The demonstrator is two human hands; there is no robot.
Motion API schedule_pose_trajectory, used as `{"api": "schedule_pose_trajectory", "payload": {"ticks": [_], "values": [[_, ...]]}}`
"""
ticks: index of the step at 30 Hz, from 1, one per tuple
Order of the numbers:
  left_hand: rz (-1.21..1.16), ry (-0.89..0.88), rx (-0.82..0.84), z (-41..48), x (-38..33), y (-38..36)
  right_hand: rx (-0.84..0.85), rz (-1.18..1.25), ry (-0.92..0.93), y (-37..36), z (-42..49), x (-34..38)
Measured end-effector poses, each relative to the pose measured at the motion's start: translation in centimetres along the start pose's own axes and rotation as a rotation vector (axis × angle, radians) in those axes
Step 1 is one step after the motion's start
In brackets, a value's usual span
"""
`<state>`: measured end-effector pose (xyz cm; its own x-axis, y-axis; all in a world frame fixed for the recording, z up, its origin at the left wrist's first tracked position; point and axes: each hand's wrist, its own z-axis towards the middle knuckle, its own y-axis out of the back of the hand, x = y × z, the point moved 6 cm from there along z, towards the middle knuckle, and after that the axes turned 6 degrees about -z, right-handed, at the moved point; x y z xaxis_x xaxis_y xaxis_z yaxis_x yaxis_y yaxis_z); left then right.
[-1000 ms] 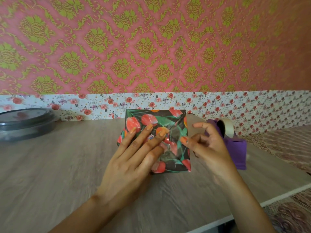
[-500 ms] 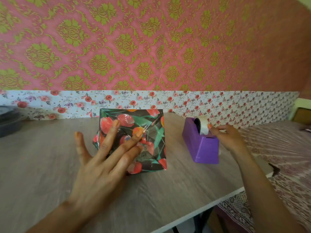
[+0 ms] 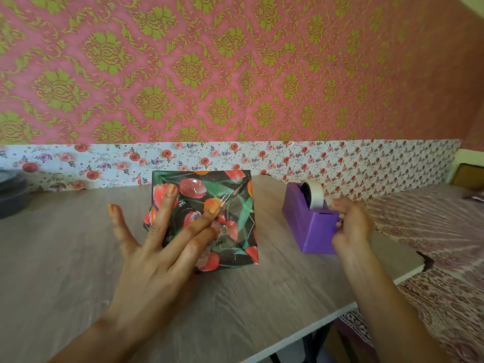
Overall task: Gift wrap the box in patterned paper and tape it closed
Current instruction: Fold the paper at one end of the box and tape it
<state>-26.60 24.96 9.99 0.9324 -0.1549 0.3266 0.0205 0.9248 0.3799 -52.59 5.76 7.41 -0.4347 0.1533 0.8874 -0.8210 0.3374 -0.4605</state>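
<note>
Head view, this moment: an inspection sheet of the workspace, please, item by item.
Surface: grey wood-grain table, carrying the box and dispenser.
Job's things: box wrapped in dark red-flowered paper, flaps folded on top, shiny tape over them; purple tape dispenser with pale tape roll, right of the box, apart from it.
Clutter: dark round lidded container at the left edge.
Grippers: left hand, straight fingers pressing the box top; right hand, fingers curled at the dispenser's front, any pinch on tape too blurred to tell.
Cables: nothing seen.
Surroundings: pink and green damask wallpaper, floral border strip, patterned cloth on the right.

Left hand (image 3: 146, 260) splayed, right hand (image 3: 352, 226) curled
</note>
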Motion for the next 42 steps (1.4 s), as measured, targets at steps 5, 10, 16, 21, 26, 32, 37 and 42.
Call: {"api": "schedule_pose_trajectory", "payload": {"ticks": [5,10,16,21,26,32,37,42], "values": [[0.016,0.003,0.01,0.0,0.1,-0.1,-0.01,-0.046,0.05,2.1,-1.5,-2.4],[0.016,0.013,-0.006,-0.1,0.0,0.1,0.007,-0.211,-0.036,2.9,-1.8,-3.2],[-0.091,0.072,0.026,0.1,0.3,-0.1,0.103,-0.088,-0.252,1.7,-2.1,-4.3],[-0.277,0.122,0.067,-0.1,0.6,-0.4,0.118,-0.04,-0.237,1.4,-2.2,-4.9],[-0.35,0.124,-0.017,0.1,0.8,0.1,0.102,-0.025,-0.229,0.6,-2.7,-5.0],[-0.354,0.126,-0.027,-0.4,0.9,-0.2,0.056,0.089,-0.218,-0.3,-3.9,-5.6],[-0.332,0.12,-0.019,-0.1,0.8,0.0,0.093,0.095,-0.016,-1.3,-6.1,-5.1],[-0.267,0.147,0.019,-0.1,0.8,0.1,0.601,0.058,0.511,-6.9,-11.3,2.7]]}}
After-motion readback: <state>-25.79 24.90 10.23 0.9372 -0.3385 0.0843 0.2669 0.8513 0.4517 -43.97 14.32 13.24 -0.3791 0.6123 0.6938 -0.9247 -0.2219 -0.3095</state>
